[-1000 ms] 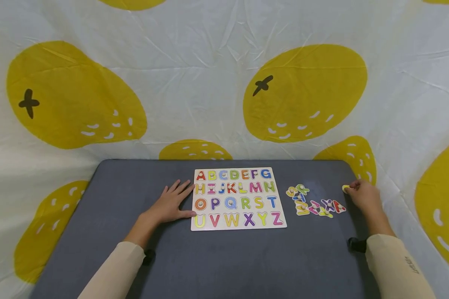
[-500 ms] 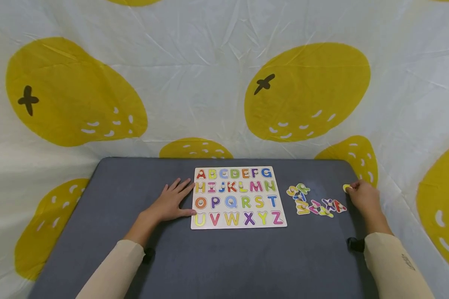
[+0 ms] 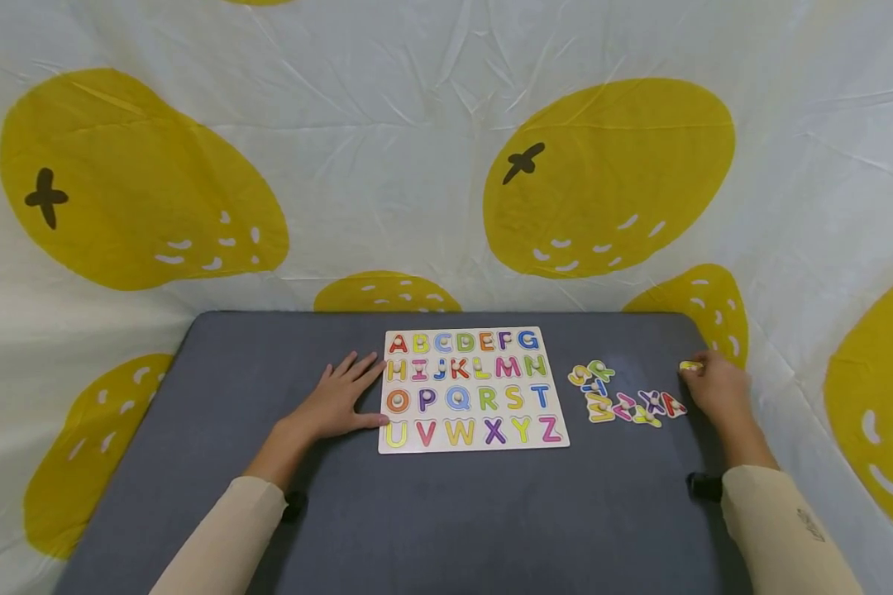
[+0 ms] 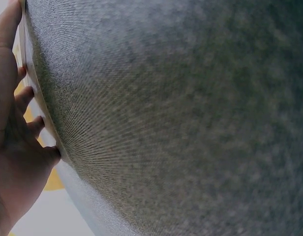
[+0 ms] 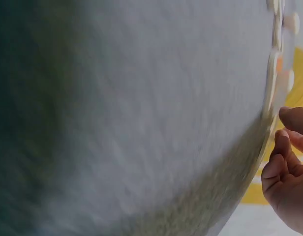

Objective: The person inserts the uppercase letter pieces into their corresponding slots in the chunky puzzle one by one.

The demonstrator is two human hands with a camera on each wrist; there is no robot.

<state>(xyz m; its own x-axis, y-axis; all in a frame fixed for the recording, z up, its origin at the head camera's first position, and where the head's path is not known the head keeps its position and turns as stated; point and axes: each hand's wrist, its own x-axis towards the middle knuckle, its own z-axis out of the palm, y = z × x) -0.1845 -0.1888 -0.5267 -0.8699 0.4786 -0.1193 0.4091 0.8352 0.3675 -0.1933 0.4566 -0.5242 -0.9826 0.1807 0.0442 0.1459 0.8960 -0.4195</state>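
A pale wooden alphabet puzzle board lies on the grey table in the head view, with coloured letters A to Z in rows. My left hand rests at its left edge with fingers spread, thumb by the U; its fingertips also show along the board's edge in the left wrist view. At the table's right side my right hand pinches a small yellow letter piece, mostly hidden by the fingers. Its thumb and fingers come together in the right wrist view. Several loose letter pieces lie between the board and this hand.
Among the loose pieces are a red A, a purple X, a green R and a yellow-orange W, some overlapping. A white curtain printed with yellow fruit hangs behind the grey table.
The yellow piece has tilted in my right hand's pinch, and that hand has turned slightly. My left hand keeps its place on the board. The head view has shifted a little.
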